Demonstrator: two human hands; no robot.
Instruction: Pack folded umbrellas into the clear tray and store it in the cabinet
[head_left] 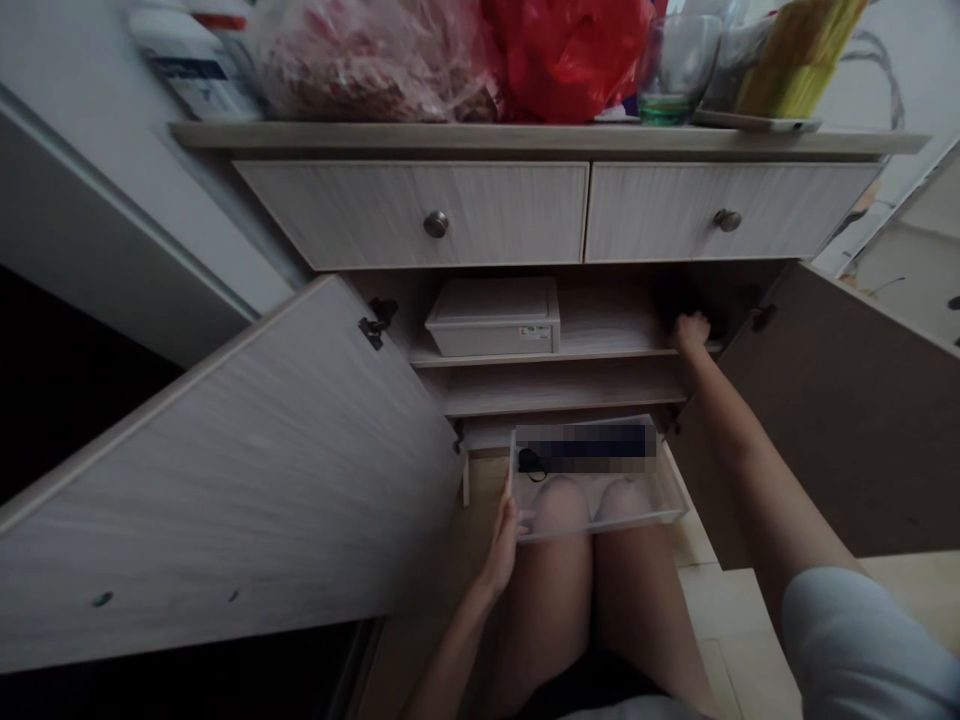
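Note:
I crouch before an open wooden cabinet point(525, 385). A clear plastic tray point(600, 520) rests over my knees, and my left hand point(501, 545) grips its left edge, fingers wrapped round the rim. A dark small item point(531, 464) lies in the tray's far left corner. Far into the cabinet's dim right side, at the upper shelf point(600, 352), reaches my right hand point(691, 330). Its fingers are curled, and whatever they may hold is lost in shadow. A white lidded box point(495, 318) sits on that same shelf, to the left.
Both cabinet doors stand open, the left door point(225, 460) wide and near me, the right door point(840, 410) beside my arm. Two shut drawers point(435, 215) sit above. On top stand a red bag point(570, 50), a glass cup point(675, 65) and a bottle point(195, 60).

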